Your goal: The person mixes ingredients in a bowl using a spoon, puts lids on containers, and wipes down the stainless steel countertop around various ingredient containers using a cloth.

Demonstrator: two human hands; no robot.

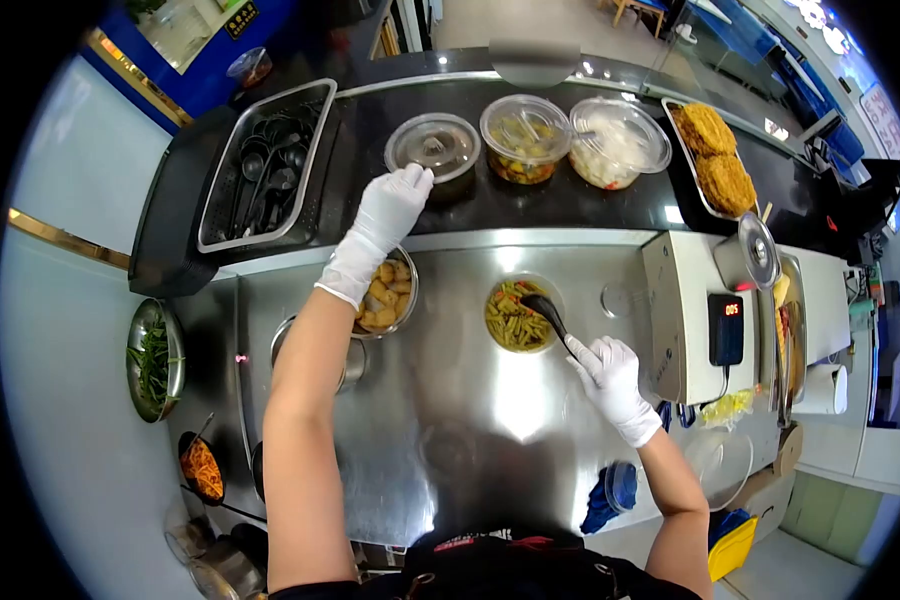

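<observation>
Centrally on the steel worktop sits a bowl of green beans, and the clock directions here are read from it. The right hand, gloved in white and coming in from about four o'clock, is closed around the handle of a black spoon, whose head rests among the beans.

The left hand, gloved too, reaches toward eleven o'clock, its fingers bent and bunched against the near edge of a clear lid on a round container; whether they pinch it, I cannot tell. Below that wrist, at nine to ten o'clock, is a bowl of brown chunks, partly hidden by the arm.

At twelve o'clock stands a lidded tub of diced vegetables, with a tub of white pieces beside it at one. Fried patties lie in a tray at two; a red-digit display is at three. Toward ten, a metal tray carries black utensils.
</observation>
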